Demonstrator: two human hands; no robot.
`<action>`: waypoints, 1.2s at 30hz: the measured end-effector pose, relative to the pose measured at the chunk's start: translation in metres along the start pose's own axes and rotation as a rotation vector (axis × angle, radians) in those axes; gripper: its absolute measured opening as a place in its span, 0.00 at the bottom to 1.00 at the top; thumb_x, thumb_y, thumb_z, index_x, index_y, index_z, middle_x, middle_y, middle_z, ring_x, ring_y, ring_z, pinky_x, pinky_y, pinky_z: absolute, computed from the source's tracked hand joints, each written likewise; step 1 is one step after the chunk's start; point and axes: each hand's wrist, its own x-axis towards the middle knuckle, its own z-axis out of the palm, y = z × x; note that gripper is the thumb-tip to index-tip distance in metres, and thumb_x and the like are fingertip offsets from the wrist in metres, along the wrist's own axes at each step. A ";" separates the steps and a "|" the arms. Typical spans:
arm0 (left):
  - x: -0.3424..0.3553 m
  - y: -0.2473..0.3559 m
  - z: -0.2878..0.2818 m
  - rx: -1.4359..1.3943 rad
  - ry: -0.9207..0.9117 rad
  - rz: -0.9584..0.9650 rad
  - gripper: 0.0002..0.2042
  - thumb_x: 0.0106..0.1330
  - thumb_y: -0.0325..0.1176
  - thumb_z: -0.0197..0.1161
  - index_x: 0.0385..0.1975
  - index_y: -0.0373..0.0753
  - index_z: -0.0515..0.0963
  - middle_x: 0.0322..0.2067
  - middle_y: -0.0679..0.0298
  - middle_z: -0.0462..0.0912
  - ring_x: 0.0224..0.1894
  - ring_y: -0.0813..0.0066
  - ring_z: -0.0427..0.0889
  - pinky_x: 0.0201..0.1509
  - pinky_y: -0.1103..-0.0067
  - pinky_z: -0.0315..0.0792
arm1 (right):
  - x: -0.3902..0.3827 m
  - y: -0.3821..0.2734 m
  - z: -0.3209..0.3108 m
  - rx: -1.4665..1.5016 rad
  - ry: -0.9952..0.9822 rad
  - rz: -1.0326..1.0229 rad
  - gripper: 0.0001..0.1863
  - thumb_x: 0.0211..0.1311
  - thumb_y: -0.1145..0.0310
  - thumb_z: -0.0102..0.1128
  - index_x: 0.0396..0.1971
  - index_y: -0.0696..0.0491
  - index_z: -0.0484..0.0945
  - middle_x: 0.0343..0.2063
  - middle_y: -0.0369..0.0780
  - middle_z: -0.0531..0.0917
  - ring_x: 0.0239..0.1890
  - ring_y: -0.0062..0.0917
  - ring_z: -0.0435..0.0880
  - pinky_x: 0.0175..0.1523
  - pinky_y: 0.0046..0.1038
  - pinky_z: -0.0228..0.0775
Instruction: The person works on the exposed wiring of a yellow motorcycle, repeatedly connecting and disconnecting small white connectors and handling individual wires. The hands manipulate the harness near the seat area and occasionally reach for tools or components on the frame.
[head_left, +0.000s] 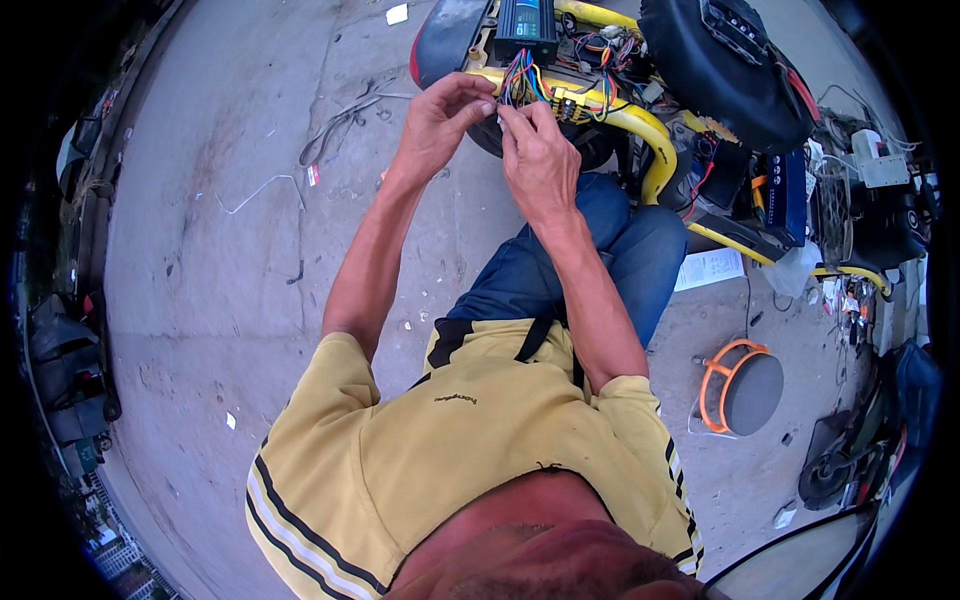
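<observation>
My left hand [440, 125] and my right hand [540, 150] meet at a bundle of coloured wires [522, 80] hanging from a black controller box [525, 28]. My left finger and thumb pinch at the wire ends. Just beside them, my right fingers are closed round a small pale piece, too small and hidden to name. A yellow tubular frame [650, 145] curves behind my hands, with a yellow connector block [570, 105] on it. A large black seat [730, 80] lies at the upper right.
An orange-rimmed stool [740, 390] is on the concrete floor [200, 270] at my right, near a paper sheet [708, 270]. A blue box [787, 200] and scattered parts are at the right. Loose straps [335, 130] lie at the upper left. Dark clutter lines both edges.
</observation>
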 end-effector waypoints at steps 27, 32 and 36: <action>0.010 -0.003 0.005 0.196 0.064 -0.217 0.08 0.76 0.35 0.60 0.38 0.38 0.79 0.26 0.77 0.72 0.28 0.90 0.64 0.31 0.85 0.56 | -0.007 0.007 0.002 -0.115 0.008 -0.155 0.12 0.58 0.73 0.61 0.42 0.56 0.80 0.36 0.38 0.77 0.36 0.30 0.85 0.33 0.32 0.80; 0.012 -0.014 -0.001 0.566 0.156 -0.139 0.13 0.77 0.39 0.60 0.38 0.34 0.79 0.28 0.74 0.74 0.31 0.86 0.66 0.34 0.83 0.62 | -0.037 0.023 -0.056 0.029 0.213 -0.207 0.14 0.55 0.77 0.69 0.43 0.55 0.85 0.36 0.38 0.81 0.31 0.30 0.84 0.32 0.31 0.77; 0.004 -0.005 0.003 0.592 0.187 -0.148 0.14 0.78 0.40 0.60 0.41 0.34 0.80 0.31 0.72 0.76 0.34 0.86 0.69 0.39 0.84 0.65 | -0.065 0.108 -0.129 -0.157 0.405 -0.021 0.11 0.62 0.76 0.69 0.45 0.54 0.87 0.33 0.38 0.81 0.29 0.32 0.82 0.32 0.32 0.75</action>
